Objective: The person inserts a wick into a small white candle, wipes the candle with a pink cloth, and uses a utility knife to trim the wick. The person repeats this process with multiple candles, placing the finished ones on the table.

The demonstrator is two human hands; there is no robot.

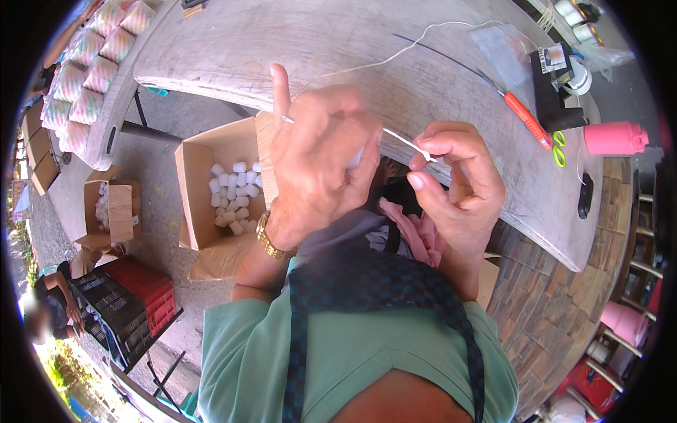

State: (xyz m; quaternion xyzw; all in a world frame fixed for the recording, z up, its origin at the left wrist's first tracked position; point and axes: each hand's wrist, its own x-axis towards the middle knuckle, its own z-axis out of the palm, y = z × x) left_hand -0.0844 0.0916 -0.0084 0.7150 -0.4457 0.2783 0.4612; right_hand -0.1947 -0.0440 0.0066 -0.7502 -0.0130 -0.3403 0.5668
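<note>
A thin white string [403,138] is stretched between my two hands above the table's near edge. My left hand [317,158], a gold watch [268,236] on its wrist, has its fingers curled round the string, with one finger raised; a little string pokes out on its left. A pale thing shows under those fingers, too hidden to name. My right hand [462,185] pinches the string near a small knot or loop between thumb and forefinger. More string [381,65] runs in a curve across the grey table [282,42] towards the far right.
A carton [197,176] of white cylindrical pieces stands below on the left. On the table's right lie an orange-handled long rod tool [525,120], green scissors [558,149] and a pink tumbler [613,139]. Packed bags [99,70] fill another table; a person [60,303] sits near crates [116,296].
</note>
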